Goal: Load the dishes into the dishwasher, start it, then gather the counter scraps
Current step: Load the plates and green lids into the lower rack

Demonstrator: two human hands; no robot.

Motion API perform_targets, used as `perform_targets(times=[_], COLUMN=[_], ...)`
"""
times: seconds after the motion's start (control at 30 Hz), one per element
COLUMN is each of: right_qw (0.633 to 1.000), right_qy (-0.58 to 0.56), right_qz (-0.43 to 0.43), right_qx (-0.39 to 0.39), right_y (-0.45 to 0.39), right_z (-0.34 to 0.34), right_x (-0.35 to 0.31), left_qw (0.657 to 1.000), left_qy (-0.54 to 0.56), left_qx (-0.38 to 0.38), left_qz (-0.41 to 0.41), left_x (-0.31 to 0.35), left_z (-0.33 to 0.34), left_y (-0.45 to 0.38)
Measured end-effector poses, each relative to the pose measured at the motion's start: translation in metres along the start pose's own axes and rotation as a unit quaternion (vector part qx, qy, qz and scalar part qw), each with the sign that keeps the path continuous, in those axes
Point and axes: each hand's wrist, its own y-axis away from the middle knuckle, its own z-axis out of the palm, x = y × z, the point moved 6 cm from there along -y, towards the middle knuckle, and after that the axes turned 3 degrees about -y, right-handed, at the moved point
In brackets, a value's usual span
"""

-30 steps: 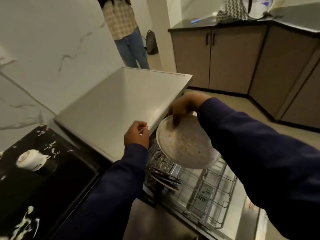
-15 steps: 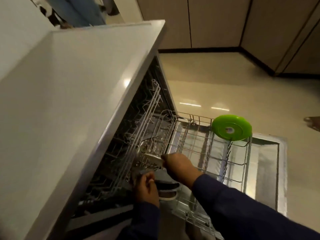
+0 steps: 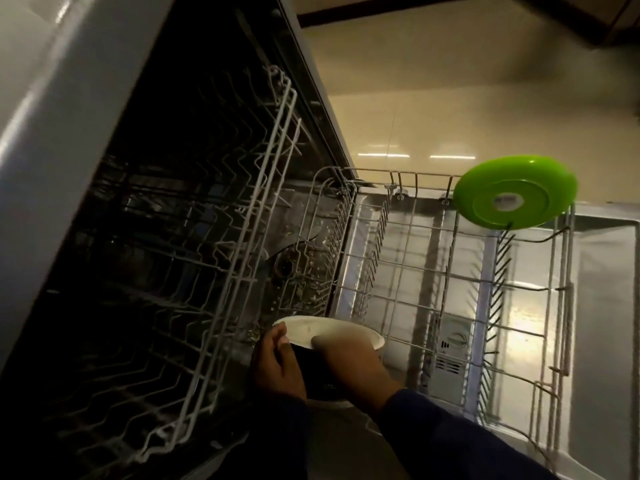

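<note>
Currently loading | my left hand (image 3: 275, 367) fingers curl on the near rim of the white bowl (image 3: 329, 336); right hand (image 3: 349, 365) thumb hooks over its edge, fingers wrap beneath | bowl hangs just above the lower rack (image 3: 415, 271), near the dishwasher (image 3: 104, 168) mouth | advise: tilt bowl face-down between tines, release once seated | green plate (image 3: 516, 195) stands at far corner

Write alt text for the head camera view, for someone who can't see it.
Two hands, the left hand and right hand, hold a bowl, white inside and dark outside, over the pulled-out lower rack of an open dishwasher. A green plate stands at the rack's far corner.
</note>
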Motion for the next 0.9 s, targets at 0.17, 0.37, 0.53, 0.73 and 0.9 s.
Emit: perform_targets(times=[0.17, 0.37, 0.53, 0.73, 0.9], right_qw=[0.999, 1.0, 0.999, 0.996, 0.981], right_qy=[0.035, 0.019, 0.001, -0.039, -0.124], right_qz=[-0.005, 0.004, 0.032, 0.041, 0.074], right_qx=[-0.006, -0.021, -0.029, -0.076, -0.13], right_y=[-0.012, -0.024, -0.029, -0.044, -0.047], right_z=[0.025, 0.035, 0.038, 0.052, 0.06], right_x=[0.006, 0.015, 0.021, 0.035, 0.038], left_qw=[1.0, 1.0, 1.0, 1.0, 1.0], left_qy=[-0.001, 0.011, 0.016, 0.008, 0.007], left_qx=[-0.014, -0.019, -0.02, -0.022, -0.023], left_qz=[-0.021, -0.005, 0.002, 0.01, 0.016], left_x=[-0.011, -0.008, -0.013, -0.021, -0.021], left_z=[0.007, 0.013, 0.013, 0.014, 0.013], left_y=[-0.007, -0.014, -0.018, -0.021, -0.019])
